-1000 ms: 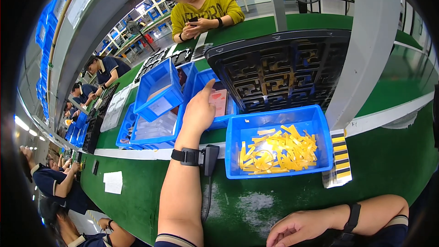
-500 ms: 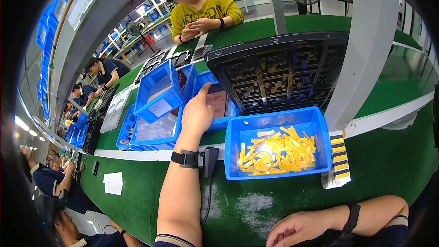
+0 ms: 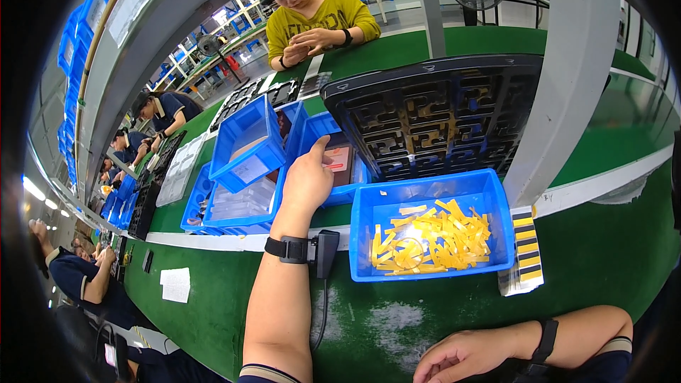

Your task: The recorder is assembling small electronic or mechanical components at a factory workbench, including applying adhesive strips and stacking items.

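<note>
My left hand (image 3: 308,177) reaches over the blue bin (image 3: 345,196) behind the front row, its index finger stretched out and other fingers partly hidden. Beside its fingertips lies a pale pink flat piece (image 3: 341,159) with red marks, on a dark brown surface in that bin. I cannot make out whether the fingers touch it. My right hand (image 3: 454,356) rests at the lower right near the table's front edge, fingers loosely bent, with nothing visible in it. Between the hands stands a blue bin (image 3: 362,241) of loose yellow strips (image 3: 443,237).
A black moulded tray (image 3: 440,113) leans behind the bins, beside a grey post (image 3: 567,85). Left of my hand, a tilted blue bin (image 3: 248,143) sits over one with clear plastic pieces (image 3: 241,198). A black cable box (image 3: 325,252) lies by my wrist. A co-worker (image 3: 319,21) sits opposite.
My left hand has shifted slightly right and down at the bin. The pink piece beside it looks smaller, with more dark brown showing around it. My right hand has stayed in place.
</note>
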`<state>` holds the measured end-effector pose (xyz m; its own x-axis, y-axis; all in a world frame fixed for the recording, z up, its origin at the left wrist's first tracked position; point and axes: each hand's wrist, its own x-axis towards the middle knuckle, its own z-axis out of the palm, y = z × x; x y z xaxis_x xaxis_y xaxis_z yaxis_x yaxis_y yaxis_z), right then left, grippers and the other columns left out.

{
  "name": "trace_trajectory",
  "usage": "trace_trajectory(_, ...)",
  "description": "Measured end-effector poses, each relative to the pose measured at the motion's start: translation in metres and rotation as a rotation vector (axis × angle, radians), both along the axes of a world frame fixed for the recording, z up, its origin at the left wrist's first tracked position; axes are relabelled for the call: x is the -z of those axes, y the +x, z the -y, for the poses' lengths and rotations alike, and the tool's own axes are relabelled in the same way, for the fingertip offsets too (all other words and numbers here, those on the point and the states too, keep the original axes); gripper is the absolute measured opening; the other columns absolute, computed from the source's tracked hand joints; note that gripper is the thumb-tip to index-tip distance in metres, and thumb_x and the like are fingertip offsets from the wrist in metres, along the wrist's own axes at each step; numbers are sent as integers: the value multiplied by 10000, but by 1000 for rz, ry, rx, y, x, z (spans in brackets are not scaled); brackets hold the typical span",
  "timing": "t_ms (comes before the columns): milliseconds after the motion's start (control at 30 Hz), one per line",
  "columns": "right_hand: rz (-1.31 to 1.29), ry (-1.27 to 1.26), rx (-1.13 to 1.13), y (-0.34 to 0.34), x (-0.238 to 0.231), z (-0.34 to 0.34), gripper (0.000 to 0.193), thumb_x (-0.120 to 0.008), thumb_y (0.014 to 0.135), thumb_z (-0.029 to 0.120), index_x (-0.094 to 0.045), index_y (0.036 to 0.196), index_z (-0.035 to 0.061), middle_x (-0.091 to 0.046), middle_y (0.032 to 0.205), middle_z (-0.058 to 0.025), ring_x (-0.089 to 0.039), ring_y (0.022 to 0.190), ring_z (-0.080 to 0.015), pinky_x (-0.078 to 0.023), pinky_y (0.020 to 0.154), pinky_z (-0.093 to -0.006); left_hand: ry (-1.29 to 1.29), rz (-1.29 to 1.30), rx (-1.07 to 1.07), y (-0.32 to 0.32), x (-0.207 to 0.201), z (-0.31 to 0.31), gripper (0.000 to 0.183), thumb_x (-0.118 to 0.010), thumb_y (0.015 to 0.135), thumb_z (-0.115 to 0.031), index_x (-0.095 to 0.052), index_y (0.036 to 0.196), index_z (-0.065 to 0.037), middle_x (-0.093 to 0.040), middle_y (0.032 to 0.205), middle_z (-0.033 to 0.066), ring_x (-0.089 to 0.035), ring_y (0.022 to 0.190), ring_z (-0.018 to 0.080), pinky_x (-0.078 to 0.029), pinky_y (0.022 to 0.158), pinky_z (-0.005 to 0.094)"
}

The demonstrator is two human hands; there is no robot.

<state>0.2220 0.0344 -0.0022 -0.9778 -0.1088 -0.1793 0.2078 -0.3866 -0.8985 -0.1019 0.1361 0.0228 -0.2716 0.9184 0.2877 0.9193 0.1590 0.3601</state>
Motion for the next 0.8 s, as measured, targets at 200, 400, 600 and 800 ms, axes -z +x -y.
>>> trace_trajectory(200,-12,31,1,-1,-2,-1,191,-625,871,144,-638,1009,13,-660,866,-38,-600,782,-94,-480,708,-246,191,-95,8,6,-21,8,463,-488,753,-20,-538,1209,-76,-655,974,147,-613,925,338,-479,824,419)
trace_trajectory(400,-3,18,9,1,-1,-2,195,-632,868,151,-641,1009,17,-663,866,-39,-603,783,-95,-480,710,-245,500,-244,-44,-6,-76,40,328,-588,705,-24,-610,1031,-52,-636,928,140,-602,898,310,-472,809,382)
trace_trajectory(600,20,24,7,0,-3,0,187,-638,862,139,-644,1005,19,-665,872,-38,-605,788,-95,-480,711,-242,145,-336,-288,-43,-81,59,205,-655,663,-30,-620,865,-25,-598,876,145,-577,891,334,-460,795,405)
trace_trajectory(800,19,34,-1,0,-4,-2,188,-639,863,134,-643,1012,21,-663,885,-35,-601,795,-90,-478,719,-239,226,-410,-173,-60,-63,53,214,-657,682,-24,-631,895,-24,-598,868,151,-577,877,346,-461,788,412)
